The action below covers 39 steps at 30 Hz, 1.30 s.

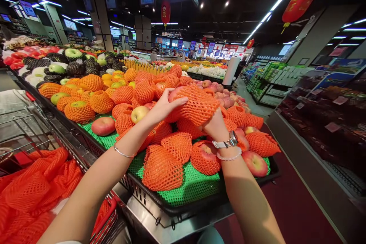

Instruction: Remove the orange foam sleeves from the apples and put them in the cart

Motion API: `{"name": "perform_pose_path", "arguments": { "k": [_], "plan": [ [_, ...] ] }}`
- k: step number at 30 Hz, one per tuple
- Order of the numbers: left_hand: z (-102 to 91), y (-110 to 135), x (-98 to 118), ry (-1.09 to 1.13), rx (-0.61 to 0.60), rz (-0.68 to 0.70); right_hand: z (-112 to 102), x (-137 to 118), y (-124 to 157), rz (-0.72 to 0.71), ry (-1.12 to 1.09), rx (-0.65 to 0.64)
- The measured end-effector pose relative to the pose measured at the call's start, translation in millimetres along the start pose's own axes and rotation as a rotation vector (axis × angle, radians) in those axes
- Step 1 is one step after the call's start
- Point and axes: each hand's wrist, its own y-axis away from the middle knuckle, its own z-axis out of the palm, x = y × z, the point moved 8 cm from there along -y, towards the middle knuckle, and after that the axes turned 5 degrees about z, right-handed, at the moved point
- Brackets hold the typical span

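Observation:
Above the display, both my hands are at one apple that sits in an orange foam net. My left hand is closed round the apple's left end, thumb stretched along its near side. At the net's right end is my right hand, holding the net from below; its fingers are mostly hidden behind the mesh. Beneath them, netted apples lie on a green mesh mat in a black crate. A bare apple rests at the left, another at the right.
A shopping cart stands at the left, beside a red basket and a heap of loose orange nets. Orange-netted fruit and black-netted fruit fill the display further left. Shelves line the right side.

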Motion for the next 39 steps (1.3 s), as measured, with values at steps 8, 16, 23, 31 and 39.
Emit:
{"name": "perform_pose_path", "arguments": {
  "k": [8,16,23,31,39],
  "plan": [
    [-1.8,-2,-5,0.194,0.012,-0.068,-34,4,0,0.071,0.149,0.263],
    [8.8,3,0,-0.036,-0.154,0.008,3,2,-2,0.064,-0.131,-0.119],
    [9.1,6,-5,0.173,-0.039,-0.052,9,9,-2,0.135,-0.154,-0.181],
    [10.7,9,-3,0.396,-0.031,-0.177,-30,3,-2,0.045,0.037,0.203],
    [8.9,5,-10,0.341,-0.001,-0.162,-2,-5,1,-0.139,0.012,-0.041]
  ]
}}
